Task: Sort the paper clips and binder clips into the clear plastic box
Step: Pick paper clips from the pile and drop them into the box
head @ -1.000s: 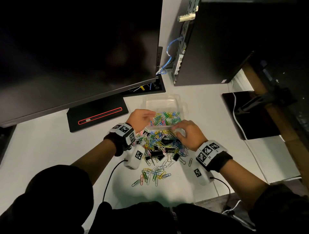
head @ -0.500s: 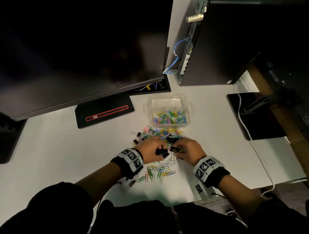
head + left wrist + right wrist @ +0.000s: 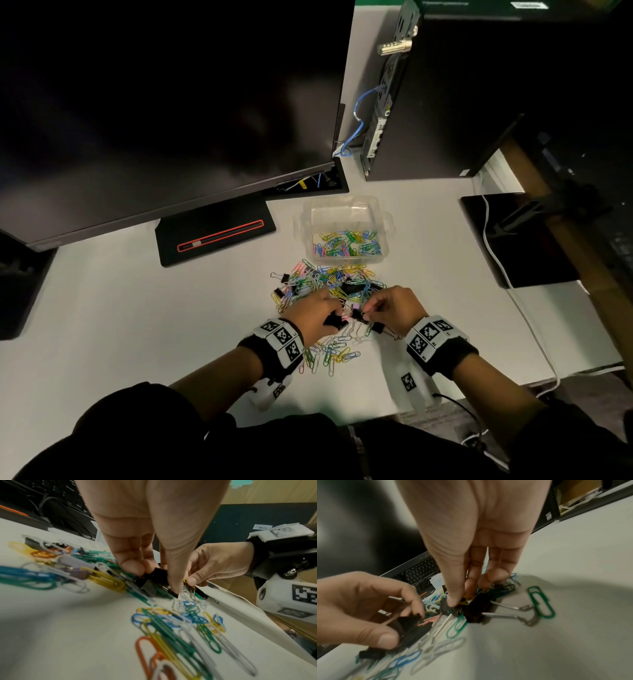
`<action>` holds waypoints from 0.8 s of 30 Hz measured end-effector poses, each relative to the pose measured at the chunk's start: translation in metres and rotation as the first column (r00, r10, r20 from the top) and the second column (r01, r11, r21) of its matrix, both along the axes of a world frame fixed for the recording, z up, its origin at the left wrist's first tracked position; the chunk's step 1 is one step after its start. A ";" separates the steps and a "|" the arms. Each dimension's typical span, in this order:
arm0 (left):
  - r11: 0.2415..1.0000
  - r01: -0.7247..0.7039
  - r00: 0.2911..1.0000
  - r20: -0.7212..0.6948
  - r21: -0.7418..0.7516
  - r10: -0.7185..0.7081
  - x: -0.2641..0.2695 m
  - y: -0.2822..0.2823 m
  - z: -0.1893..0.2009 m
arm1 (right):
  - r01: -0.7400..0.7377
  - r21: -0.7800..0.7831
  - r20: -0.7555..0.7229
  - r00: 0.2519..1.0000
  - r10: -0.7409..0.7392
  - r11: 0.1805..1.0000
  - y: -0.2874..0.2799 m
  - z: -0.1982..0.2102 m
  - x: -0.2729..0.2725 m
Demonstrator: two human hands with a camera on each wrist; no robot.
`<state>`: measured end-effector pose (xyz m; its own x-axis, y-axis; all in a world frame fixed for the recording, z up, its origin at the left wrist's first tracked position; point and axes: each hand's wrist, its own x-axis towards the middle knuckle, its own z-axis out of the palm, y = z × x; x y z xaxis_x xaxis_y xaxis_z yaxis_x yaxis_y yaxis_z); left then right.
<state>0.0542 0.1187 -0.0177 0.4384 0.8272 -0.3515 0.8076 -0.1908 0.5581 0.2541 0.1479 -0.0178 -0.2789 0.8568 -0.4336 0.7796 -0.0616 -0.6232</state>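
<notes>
Having left the clear box [image 3: 346,212], both hands' fingers [image 3: 453,600] now pinch black binder clips [image 3: 409,627]

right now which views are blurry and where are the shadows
Head view: sharp, dim, edges bowed; monitor nearly black. Left wrist view: nearest paper clips blurred, shadow below the left hand. Right wrist view: left hand and binder clip smeared; right hand shadows the table.
</notes>
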 end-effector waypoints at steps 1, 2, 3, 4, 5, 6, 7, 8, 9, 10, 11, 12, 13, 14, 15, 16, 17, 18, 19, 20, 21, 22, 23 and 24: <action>1.000 -0.011 0.999 0.031 -0.003 0.011 -0.002 -0.001 0.001 | -0.002 0.012 0.007 1.000 0.002 1.000 0.000 0.001 0.000; 1.000 -0.028 0.997 0.074 -0.006 0.028 -0.004 -0.003 0.001 | -0.006 0.023 0.017 1.000 0.005 1.000 0.000 0.001 0.001; 0.999 -0.049 0.991 0.126 -0.010 0.050 -0.006 -0.004 0.002 | -0.013 0.030 0.027 1.000 0.012 0.999 0.000 0.001 0.001; 0.997 -0.073 0.981 0.181 -0.016 0.075 -0.009 -0.006 0.002 | -0.019 0.037 0.031 0.999 0.018 0.999 -0.001 0.002 0.001; 0.995 -0.099 0.967 0.234 -0.024 0.102 -0.012 -0.008 0.003 | -0.024 0.043 0.029 0.999 0.023 0.999 -0.001 0.002 0.002; 0.991 -0.132 0.951 0.280 -0.030 0.135 -0.015 -0.009 0.003 | -0.028 0.050 0.026 0.999 0.026 0.998 -0.001 0.003 0.002; 0.985 -0.167 0.934 0.314 -0.032 0.169 -0.019 -0.011 0.003 | -0.032 0.060 0.023 0.999 0.031 0.998 -0.001 0.004 0.001; 0.979 -0.200 0.921 0.336 -0.030 0.198 -0.024 -0.012 0.003 | -0.036 0.070 0.021 0.999 0.035 0.997 0.000 0.005 -0.001; 0.974 -0.227 0.909 0.353 -0.024 0.221 -0.029 -0.013 0.005 | -0.042 0.083 0.015 0.999 0.041 0.996 0.000 0.006 -0.003; 0.967 -0.254 0.900 0.362 -0.018 0.243 -0.035 -0.014 0.005 | -0.049 0.095 0.005 0.999 0.049 0.994 0.000 0.006 -0.006; 0.959 -0.284 0.892 0.363 -0.018 0.271 -0.041 -0.014 0.007 | -0.058 0.105 -0.005 0.998 0.059 0.993 0.001 0.007 -0.011; 0.947 -0.319 0.883 0.354 -0.026 0.307 -0.047 -0.015 0.008 | -0.066 0.111 -0.017 0.997 0.069 0.992 0.001 0.007 -0.015; 0.935 -0.353 0.875 0.339 -0.040 0.345 -0.053 -0.014 0.009 | -0.074 0.113 -0.032 0.996 0.078 0.991 0.002 0.007 -0.020; 0.924 -0.379 0.870 0.320 -0.057 0.376 -0.058 -0.014 0.010 | -0.081 0.111 -0.048 0.995 0.086 0.991 0.002 0.008 -0.026; 0.918 -0.391 0.871 0.296 -0.068 0.393 -0.064 -0.014 0.010 | -0.088 0.110 -0.065 0.993 0.096 0.990 0.002 0.009 -0.032; 0.916 -0.397 0.879 0.260 -0.063 0.399 -0.069 -0.014 0.010 | -0.097 0.118 -0.077 0.991 0.106 0.988 0.003 0.009 -0.037; 0.914 -0.403 0.889 0.218 -0.045 0.402 -0.075 -0.014 0.010 | -0.106 0.137 -0.084 0.989 0.118 0.985 0.004 0.010 -0.043; 0.912 -0.409 0.896 0.178 -0.023 0.407 -0.081 -0.015 0.009 | -0.120 0.163 -0.080 0.988 0.134 0.979 0.005 0.010 -0.049; 0.909 -0.416 0.900 0.144 -0.001 0.412 -0.086 -0.015 0.006 | -0.138 0.193 -0.069 0.986 0.153 0.971 0.006 0.010 -0.054; 0.905 -0.424 0.901 0.114 0.019 0.419 -0.092 -0.016 0.004 | -0.155 0.220 -0.048 0.984 0.169 0.963 0.008 0.010 -0.060; 0.901 -0.432 0.900 0.086 0.035 0.428 -0.097 -0.016 0.001 | -0.170 0.238 -0.019 0.984 0.179 0.956 0.010 0.010 -0.064; 0.896 -0.442 0.897 0.058 0.045 0.439 -0.101 -0.017 -0.001 | -0.182 0.243 0.013 0.983 0.185 0.953 0.012 0.011 -0.068; 0.890 -0.453 0.892 0.033 0.051 0.451 -0.104 -0.017 -0.003 | -0.192 0.241 0.041 0.981 0.188 0.951 0.014 0.011 -0.070; 0.886 -0.461 0.887 0.010 0.054 0.461 -0.107 -0.017 -0.005 | -0.198 0.235 0.061 0.980 0.189 0.952 0.016 0.011 -0.072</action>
<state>-0.0530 0.1016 -0.0223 0.0020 0.9534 -0.3018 0.8133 0.1740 0.5552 0.1817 0.1642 -0.0069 -0.4374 0.8676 -0.2366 0.7849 0.2399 -0.5713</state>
